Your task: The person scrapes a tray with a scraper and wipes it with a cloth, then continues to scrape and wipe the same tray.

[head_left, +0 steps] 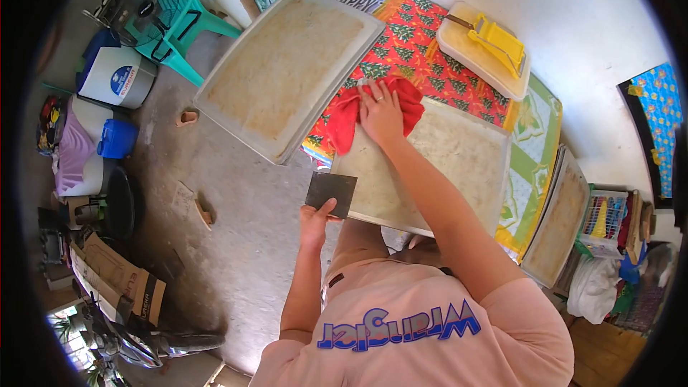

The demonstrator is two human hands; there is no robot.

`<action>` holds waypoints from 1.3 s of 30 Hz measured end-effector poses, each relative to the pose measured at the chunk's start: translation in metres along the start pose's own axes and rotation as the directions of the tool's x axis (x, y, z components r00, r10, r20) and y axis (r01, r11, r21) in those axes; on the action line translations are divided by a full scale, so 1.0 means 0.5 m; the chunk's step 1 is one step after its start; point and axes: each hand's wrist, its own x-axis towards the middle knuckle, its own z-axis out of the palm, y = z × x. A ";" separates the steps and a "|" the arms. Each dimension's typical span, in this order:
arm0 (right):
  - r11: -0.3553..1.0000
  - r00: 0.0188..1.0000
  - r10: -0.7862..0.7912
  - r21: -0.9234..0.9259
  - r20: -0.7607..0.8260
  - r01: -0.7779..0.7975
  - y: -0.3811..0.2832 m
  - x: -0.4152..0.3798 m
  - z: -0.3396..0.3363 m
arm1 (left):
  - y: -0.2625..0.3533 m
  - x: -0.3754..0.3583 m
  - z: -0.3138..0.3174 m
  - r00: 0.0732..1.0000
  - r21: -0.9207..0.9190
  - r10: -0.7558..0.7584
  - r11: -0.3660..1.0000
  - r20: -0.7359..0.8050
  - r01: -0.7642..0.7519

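Note:
My right hand [383, 111] presses a bunched red cloth [342, 123] onto the far left corner of a shallow, worn baking tray [459, 165]. Its fingers wrap over the cloth. Low at the tray's near left corner, my left hand [315, 223] grips a thin, dark square sheet [332, 192], the thumb lying on its face. I cannot make out what the sheet is made of. To the left, a stack of similar stained trays [287, 64] rests at the table edge, partly overhanging it.
A Christmas-tree tablecloth [408, 36] covers the table. At the back right, a white container [459, 46] carries a yellow paint tray [498, 43] and a dark-handled tool. Another tray [555, 222] leans at the right. A green chair [179, 14] with a fan stands at the left.

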 end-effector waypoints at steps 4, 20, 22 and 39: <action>0.983 0.990 0.132 -0.121 -0.059 -0.138 0.040 0.027 0.017 | 0.001 -0.005 0.008 1.000 -0.008 -0.006 1.000 -0.007 0.006; 0.888 0.921 0.371 -0.334 0.116 -0.316 0.191 -0.119 -0.134 | -0.008 -0.006 0.032 0.993 0.070 0.041 0.997 -0.112 -0.034; 0.794 0.865 0.494 -0.454 0.092 -0.405 0.273 -0.168 -0.178 | -0.005 -0.009 0.035 0.992 0.072 0.046 0.997 -0.119 -0.037; 0.694 0.740 0.663 -0.276 -0.114 -0.665 0.380 -0.191 -0.657 | -0.012 -0.003 0.022 0.996 0.106 0.027 0.994 -0.091 -0.017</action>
